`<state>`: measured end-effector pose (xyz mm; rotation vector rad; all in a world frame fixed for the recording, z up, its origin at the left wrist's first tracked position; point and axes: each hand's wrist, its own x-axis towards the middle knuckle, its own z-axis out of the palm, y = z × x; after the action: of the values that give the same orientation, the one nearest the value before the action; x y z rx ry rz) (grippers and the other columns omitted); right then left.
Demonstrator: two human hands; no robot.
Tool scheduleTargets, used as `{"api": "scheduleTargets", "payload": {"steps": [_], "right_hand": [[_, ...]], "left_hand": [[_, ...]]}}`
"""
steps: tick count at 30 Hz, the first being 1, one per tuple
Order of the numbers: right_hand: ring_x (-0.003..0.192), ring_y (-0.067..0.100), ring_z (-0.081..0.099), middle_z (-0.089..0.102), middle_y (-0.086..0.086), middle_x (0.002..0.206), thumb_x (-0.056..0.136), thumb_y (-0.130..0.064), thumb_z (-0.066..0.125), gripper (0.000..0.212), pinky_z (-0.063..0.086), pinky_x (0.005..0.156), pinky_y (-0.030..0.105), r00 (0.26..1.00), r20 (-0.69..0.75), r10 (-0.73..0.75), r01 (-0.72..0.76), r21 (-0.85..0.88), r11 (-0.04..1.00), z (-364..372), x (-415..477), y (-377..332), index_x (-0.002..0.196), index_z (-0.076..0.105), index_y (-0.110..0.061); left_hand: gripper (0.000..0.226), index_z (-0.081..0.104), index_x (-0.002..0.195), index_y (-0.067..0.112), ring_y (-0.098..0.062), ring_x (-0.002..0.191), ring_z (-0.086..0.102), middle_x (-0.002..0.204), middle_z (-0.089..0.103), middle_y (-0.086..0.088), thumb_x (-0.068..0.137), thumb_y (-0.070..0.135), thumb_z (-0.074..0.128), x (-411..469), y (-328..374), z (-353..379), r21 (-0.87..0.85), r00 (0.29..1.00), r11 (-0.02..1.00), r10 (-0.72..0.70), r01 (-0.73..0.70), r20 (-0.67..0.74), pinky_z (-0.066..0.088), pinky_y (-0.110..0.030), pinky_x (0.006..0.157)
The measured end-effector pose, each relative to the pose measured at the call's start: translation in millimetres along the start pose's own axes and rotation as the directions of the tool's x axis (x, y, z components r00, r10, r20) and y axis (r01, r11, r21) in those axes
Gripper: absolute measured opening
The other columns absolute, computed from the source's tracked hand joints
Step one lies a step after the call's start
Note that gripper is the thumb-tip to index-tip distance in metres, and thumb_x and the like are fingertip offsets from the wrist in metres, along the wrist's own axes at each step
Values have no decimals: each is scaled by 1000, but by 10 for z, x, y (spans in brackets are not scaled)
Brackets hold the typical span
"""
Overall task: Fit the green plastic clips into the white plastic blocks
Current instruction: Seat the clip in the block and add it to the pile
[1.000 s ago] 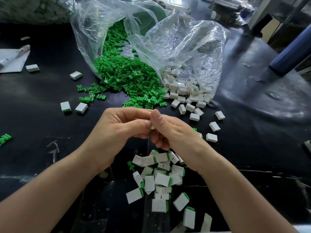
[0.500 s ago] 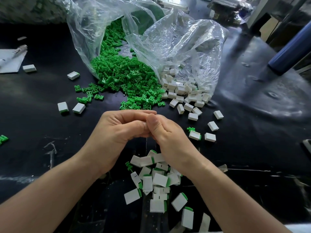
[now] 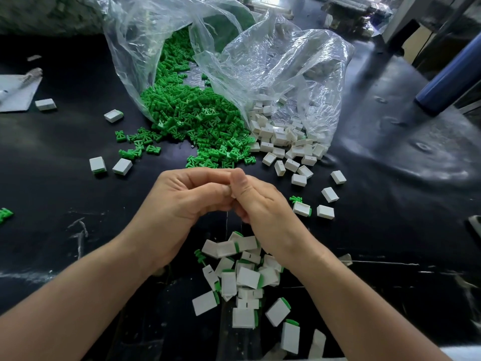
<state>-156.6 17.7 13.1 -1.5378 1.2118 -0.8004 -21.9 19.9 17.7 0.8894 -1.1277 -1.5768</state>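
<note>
Pinching a white block between curled fingers and thumbs, the left hand and right hand meet above a black table, only a pale sliver of the piece showing between them. Just below the wrists lies a pile of fitted blocks, white with green edges. Beyond the hands, green clips spill from a clear plastic bag; beside them, to the right, loose white blocks tumble from a second bag. Stray blocks lie scattered on either side.
</note>
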Motion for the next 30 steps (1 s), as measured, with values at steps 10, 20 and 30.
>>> {"api": "scheduleTargets", "payload": {"steps": [10,20,30], "right_hand": [[40,1,38,44,-7,42,78,-64,24,67,31,44,10,991,-27,129,-128,35,991,-169,35,-56,56,63,-14],[69,13,49,52,-10,66,90,-28,55,17,31,64,26,940,-326,-102,-81,-502,861,-274,174,157,84,64,-15],[141,8,-13,-7,-8,156,97,-41,30,59,-6,115,36,989,114,-96,148,-826,544,-168,321,205,147,4,-26]], "left_hand": [[30,76,81,15,-14,66,66,75,73,-7,56,30,68,0,-3,-4,66,996,996,-64,68,-60,53,-19,59],[33,75,75,12,-4,54,62,61,70,-2,45,27,74,-104,74,106,255,977,961,-148,105,156,47,-11,51],[23,74,74,9,-6,50,58,61,68,-3,59,25,68,-97,60,103,268,988,961,-106,73,112,42,-12,46]]}}
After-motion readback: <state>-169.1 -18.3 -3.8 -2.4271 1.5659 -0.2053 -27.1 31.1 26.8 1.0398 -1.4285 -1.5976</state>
